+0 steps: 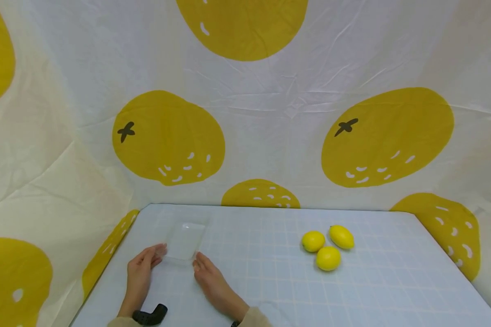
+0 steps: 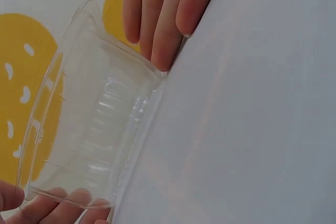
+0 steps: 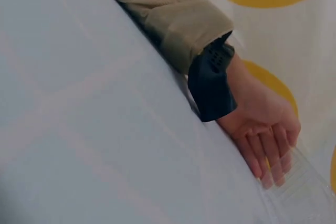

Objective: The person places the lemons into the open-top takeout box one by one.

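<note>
Clear tray (image 1: 185, 240) on desk (image 1: 270, 281), long axis 12-to-6. Left hand (image 1: 141, 270) touches its 8 o'clock corner, right hand (image 1: 212, 279) its 5 o'clock corner; fingers straight, relaxed.

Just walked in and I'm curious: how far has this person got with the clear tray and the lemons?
Barely begun, it seems. The clear tray sits empty on the table, with the left hand and right hand touching its sides. All three lemons lie apart, untouched; possibly they go in next.
</note>
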The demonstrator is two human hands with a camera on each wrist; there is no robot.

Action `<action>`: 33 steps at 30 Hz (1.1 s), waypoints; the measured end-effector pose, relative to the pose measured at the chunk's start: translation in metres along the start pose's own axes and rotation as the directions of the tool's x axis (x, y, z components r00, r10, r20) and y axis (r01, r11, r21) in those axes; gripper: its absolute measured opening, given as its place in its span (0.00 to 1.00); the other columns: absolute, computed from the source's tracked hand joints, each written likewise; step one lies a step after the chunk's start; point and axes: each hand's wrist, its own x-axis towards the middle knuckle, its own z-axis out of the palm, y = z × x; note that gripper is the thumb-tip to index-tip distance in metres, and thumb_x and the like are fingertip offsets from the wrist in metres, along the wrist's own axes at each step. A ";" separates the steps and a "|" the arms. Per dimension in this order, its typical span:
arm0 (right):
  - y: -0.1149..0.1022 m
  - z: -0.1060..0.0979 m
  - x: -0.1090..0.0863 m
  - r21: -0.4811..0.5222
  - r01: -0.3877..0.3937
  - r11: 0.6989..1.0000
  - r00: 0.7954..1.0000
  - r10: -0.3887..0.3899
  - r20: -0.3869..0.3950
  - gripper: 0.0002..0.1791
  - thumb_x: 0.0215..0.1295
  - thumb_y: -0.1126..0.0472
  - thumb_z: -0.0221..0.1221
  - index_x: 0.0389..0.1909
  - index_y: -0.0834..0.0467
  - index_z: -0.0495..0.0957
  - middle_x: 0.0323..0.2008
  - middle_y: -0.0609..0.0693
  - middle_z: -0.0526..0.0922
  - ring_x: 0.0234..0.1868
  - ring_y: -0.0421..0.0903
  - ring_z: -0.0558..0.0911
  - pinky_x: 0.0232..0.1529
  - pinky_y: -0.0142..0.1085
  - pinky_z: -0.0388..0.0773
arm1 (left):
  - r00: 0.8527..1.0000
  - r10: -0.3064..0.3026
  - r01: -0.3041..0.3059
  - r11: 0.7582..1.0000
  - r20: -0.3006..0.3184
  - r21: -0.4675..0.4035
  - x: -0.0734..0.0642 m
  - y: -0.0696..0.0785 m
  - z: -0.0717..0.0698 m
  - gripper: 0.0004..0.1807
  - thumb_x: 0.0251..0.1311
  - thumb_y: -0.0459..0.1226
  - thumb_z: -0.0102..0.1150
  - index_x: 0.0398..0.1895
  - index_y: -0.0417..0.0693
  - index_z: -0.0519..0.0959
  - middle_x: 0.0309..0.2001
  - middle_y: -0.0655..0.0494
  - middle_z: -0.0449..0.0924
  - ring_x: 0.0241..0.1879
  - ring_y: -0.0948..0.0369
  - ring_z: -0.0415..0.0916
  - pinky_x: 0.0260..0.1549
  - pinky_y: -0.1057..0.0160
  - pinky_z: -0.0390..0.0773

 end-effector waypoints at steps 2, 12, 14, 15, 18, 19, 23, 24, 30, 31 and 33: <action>-0.003 -0.001 -0.004 -0.018 0.000 1.000 1.000 0.000 -0.003 0.38 0.75 0.59 0.48 0.75 0.73 0.41 0.75 0.71 0.44 0.76 0.63 0.45 0.74 0.51 0.43 | 1.000 0.015 -0.015 1.000 0.006 -0.001 -0.003 0.002 0.003 0.22 0.76 0.43 0.46 0.54 0.33 0.80 0.50 0.47 0.85 0.46 0.68 0.83 0.42 0.73 0.80; -0.011 -0.018 -0.024 -0.094 0.000 0.996 1.000 0.002 0.022 0.37 0.77 0.58 0.47 0.75 0.72 0.41 0.76 0.68 0.44 0.76 0.62 0.47 0.74 0.50 0.45 | 1.000 0.016 -0.016 1.000 0.006 -0.026 -0.018 0.008 0.022 0.19 0.76 0.38 0.46 0.52 0.30 0.81 0.49 0.44 0.85 0.44 0.68 0.84 0.40 0.72 0.81; -0.013 -0.021 -0.028 -0.096 0.005 0.995 0.999 -0.002 0.034 0.38 0.77 0.59 0.46 0.75 0.73 0.40 0.76 0.69 0.42 0.76 0.62 0.46 0.74 0.50 0.44 | 1.000 0.015 -0.016 1.000 -0.007 -0.019 -0.021 0.008 0.027 0.18 0.75 0.36 0.46 0.50 0.31 0.82 0.48 0.44 0.85 0.43 0.67 0.84 0.39 0.72 0.81; -0.014 -0.023 -0.030 -0.098 0.007 0.995 0.999 -0.004 0.035 0.38 0.77 0.59 0.46 0.75 0.73 0.39 0.76 0.69 0.41 0.76 0.63 0.46 0.73 0.51 0.45 | 1.000 0.013 -0.013 1.000 -0.012 -0.021 -0.023 0.008 0.029 0.18 0.75 0.36 0.46 0.49 0.31 0.83 0.47 0.44 0.85 0.42 0.67 0.84 0.38 0.72 0.81; -0.018 -0.027 -0.037 -0.103 0.009 0.995 0.999 -0.004 0.050 0.37 0.78 0.59 0.45 0.75 0.73 0.38 0.76 0.69 0.39 0.76 0.62 0.45 0.73 0.50 0.44 | 1.000 0.015 -0.015 1.000 -0.014 -0.008 -0.027 0.008 0.034 0.18 0.74 0.35 0.46 0.47 0.31 0.84 0.45 0.45 0.86 0.41 0.68 0.84 0.37 0.72 0.81; -0.019 -0.028 -0.039 -0.105 0.009 0.994 0.999 -0.004 0.051 0.38 0.78 0.59 0.45 0.75 0.73 0.38 0.76 0.69 0.39 0.76 0.63 0.45 0.73 0.50 0.45 | 1.000 0.020 -0.020 1.000 -0.013 -0.009 -0.029 0.008 0.036 0.18 0.74 0.35 0.46 0.47 0.31 0.83 0.45 0.45 0.86 0.41 0.68 0.84 0.37 0.72 0.81; -0.024 -0.034 -0.048 -0.122 0.019 0.992 0.999 -0.013 0.051 0.36 0.78 0.60 0.44 0.75 0.74 0.38 0.76 0.70 0.40 0.76 0.64 0.46 0.73 0.49 0.47 | 1.000 0.030 -0.030 0.999 -0.003 -0.015 -0.034 0.008 0.043 0.17 0.73 0.34 0.47 0.45 0.31 0.84 0.43 0.45 0.87 0.40 0.67 0.85 0.36 0.72 0.82; -0.026 -0.035 -0.051 -0.123 0.021 0.992 0.999 -0.014 0.051 0.36 0.78 0.61 0.44 0.74 0.74 0.38 0.76 0.70 0.40 0.76 0.64 0.45 0.73 0.49 0.47 | 0.999 0.032 -0.032 0.999 0.000 -0.015 -0.035 0.007 0.045 0.16 0.73 0.33 0.48 0.44 0.31 0.85 0.43 0.45 0.87 0.40 0.66 0.85 0.36 0.71 0.82; -0.034 -0.047 -0.063 -0.122 -0.005 0.993 1.000 0.008 0.024 0.36 0.77 0.61 0.45 0.75 0.74 0.40 0.75 0.70 0.42 0.76 0.63 0.47 0.73 0.45 0.51 | 0.997 0.051 -0.049 0.998 0.051 -0.030 -0.044 0.006 0.056 0.15 0.72 0.33 0.48 0.43 0.33 0.85 0.44 0.44 0.86 0.42 0.64 0.85 0.37 0.70 0.82; -0.035 -0.049 -0.065 -0.124 -0.007 0.992 1.000 0.010 0.019 0.36 0.77 0.61 0.45 0.75 0.74 0.40 0.75 0.70 0.42 0.76 0.63 0.47 0.72 0.44 0.52 | 0.997 0.055 -0.053 0.998 0.060 -0.037 -0.046 0.006 0.058 0.15 0.73 0.32 0.48 0.43 0.32 0.85 0.45 0.43 0.86 0.42 0.63 0.85 0.37 0.70 0.82; -0.037 -0.054 -0.069 -0.118 -0.013 0.993 1.000 0.015 0.014 0.37 0.77 0.60 0.46 0.75 0.73 0.40 0.75 0.70 0.42 0.76 0.63 0.47 0.72 0.43 0.53 | 0.995 0.058 -0.055 0.997 0.077 -0.049 -0.049 0.006 0.062 0.15 0.73 0.32 0.48 0.43 0.32 0.85 0.45 0.42 0.86 0.43 0.63 0.85 0.38 0.70 0.82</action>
